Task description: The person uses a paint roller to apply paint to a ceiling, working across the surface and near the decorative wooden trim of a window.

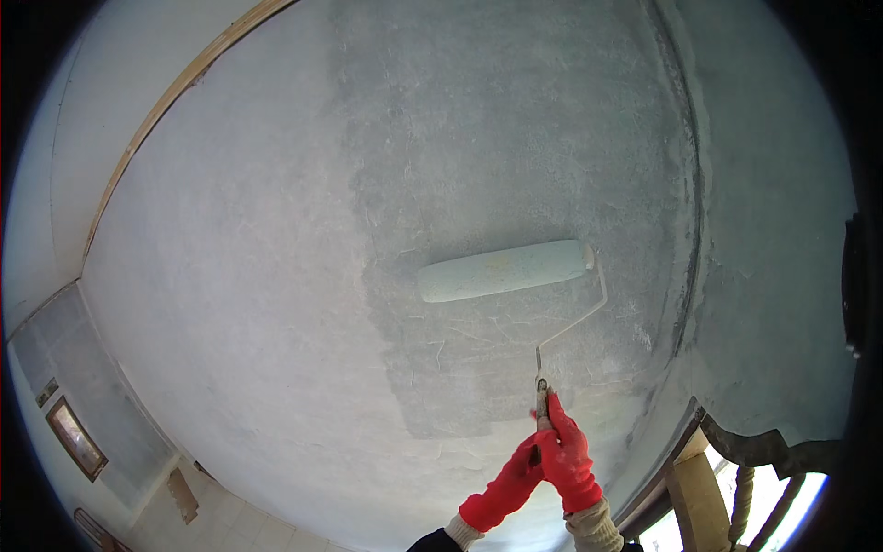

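A paint roller with a long pale green-grey sleeve (501, 271) lies against a plastered surface, its sleeve tilted slightly up to the right. From its right end a bent wire frame (575, 324) runs down to the handle (543, 405). My right hand (565, 455), in a red glove, is closed around that handle. Just below and to the left, my left hand (511, 483), gloved in red too, is wrapped around its lower part. Around the roller spreads a darker, wet-looking patch (478, 166); the plaster on its left (248, 248) is paler.
A dark, rough seam (692, 184) runs down the right side. At lower right stand a wooden frame (696, 497) and a bright opening with dark carved trim (754, 446). A wooden strip (175, 87) curves along the upper left. A small framed window (76, 439) sits at lower left.
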`<state>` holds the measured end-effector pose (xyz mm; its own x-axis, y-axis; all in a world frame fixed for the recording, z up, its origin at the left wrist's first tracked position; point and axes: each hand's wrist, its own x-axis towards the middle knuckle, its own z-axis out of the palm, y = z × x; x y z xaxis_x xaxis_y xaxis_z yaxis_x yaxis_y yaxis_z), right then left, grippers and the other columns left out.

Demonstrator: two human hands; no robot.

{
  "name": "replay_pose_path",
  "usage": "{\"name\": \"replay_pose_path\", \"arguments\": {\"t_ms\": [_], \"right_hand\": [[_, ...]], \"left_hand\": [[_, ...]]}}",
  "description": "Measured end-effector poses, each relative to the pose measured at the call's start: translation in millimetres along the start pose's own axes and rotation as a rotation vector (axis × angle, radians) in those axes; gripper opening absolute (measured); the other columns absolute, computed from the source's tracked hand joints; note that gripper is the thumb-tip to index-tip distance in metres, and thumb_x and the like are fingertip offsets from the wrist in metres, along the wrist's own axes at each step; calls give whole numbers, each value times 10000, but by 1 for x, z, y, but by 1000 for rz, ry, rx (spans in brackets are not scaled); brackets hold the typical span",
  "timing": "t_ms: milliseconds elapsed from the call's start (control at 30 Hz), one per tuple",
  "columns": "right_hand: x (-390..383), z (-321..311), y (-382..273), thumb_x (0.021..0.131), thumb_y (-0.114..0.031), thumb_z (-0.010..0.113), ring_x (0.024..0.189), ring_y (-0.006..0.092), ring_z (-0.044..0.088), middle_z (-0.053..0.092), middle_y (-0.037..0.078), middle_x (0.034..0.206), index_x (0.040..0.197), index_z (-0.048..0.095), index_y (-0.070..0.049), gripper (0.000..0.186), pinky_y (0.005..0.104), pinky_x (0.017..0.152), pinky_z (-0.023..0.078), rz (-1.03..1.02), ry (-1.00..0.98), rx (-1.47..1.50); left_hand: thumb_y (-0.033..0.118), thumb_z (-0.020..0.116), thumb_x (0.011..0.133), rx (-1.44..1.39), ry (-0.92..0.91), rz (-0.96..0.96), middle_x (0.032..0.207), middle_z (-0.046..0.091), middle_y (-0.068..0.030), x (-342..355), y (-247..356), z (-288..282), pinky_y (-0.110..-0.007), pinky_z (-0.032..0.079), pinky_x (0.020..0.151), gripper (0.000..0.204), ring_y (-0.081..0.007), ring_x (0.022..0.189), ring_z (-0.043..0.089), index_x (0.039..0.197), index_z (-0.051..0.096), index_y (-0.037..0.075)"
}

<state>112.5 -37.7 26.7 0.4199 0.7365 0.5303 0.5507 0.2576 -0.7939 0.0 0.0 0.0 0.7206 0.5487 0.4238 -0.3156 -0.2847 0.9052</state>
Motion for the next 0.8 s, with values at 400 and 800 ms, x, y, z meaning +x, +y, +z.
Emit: {"name": "replay_pose_path", "arguments": {"t_ms": [400, 800], "right_hand": [[-17, -59, -23, 920, -314, 449, 993, 235, 589, 612, 152, 1045, 1164, 518, 64, 455, 306, 795, 423, 32, 329, 581], [-66, -58, -1, 917, -330, 493, 788, 138, 597, 663, 99, 887, 1097, 590, 6, 392, 261, 708, 471, 264, -26, 579]], "left_hand": [[138, 471, 927, -214, 120, 7, 821, 527, -53, 53, 63, 2, -290, 472, 536, 407, -141, 619, 549, 1288, 293, 82], [371, 471, 919, 285, 325, 521, 635, 514, -54, 254, 415, -68, -297, 410, 406, 277, -156, 443, 481, 956, 471, 96]]}}
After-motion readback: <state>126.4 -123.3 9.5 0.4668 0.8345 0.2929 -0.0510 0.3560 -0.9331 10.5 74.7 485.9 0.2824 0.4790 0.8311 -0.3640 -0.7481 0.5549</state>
